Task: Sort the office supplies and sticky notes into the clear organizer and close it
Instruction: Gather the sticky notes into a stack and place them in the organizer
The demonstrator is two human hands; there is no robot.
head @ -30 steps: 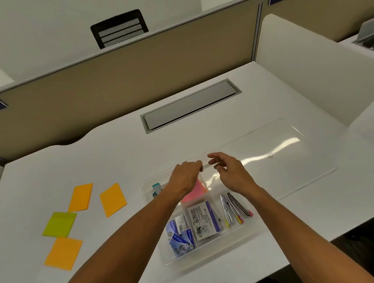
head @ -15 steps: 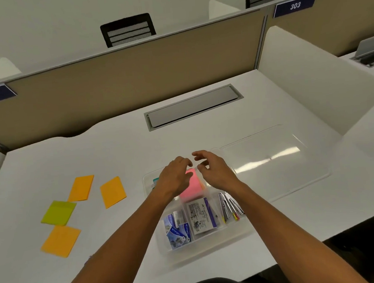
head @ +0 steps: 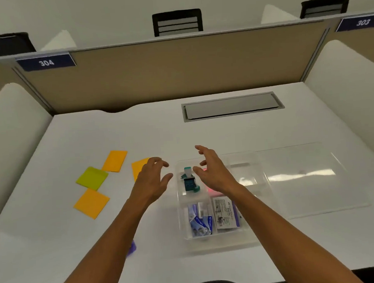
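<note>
The clear organizer (head: 256, 235) lies open on the white desk, its clear lid (head: 311, 177) flat to the right. Inside sit a teal stamp-like item (head: 189, 180), blue packets (head: 199, 222), a white-and-purple pack (head: 225, 213) and a pink sticky pad (head: 211, 191) half hidden by my right hand. My left hand (head: 151, 183) hovers open just left of the organizer, over an orange sticky note (head: 139, 166). My right hand (head: 212, 170) hovers open over the organizer's back compartments. Two orange notes (head: 115, 161) (head: 91, 203) and a green note (head: 92, 177) lie at the left.
A grey cable hatch (head: 232, 105) is set in the desk behind the organizer. Tan partition at the back and white side dividers (head: 12, 134) (head: 349, 92) enclose the desk. Something small and purple (head: 132, 247) peeks out under my left forearm.
Both hands have let go above the pink pad and spread apart, the left one moving left off the organizer. The camera view has swung to the left.
</note>
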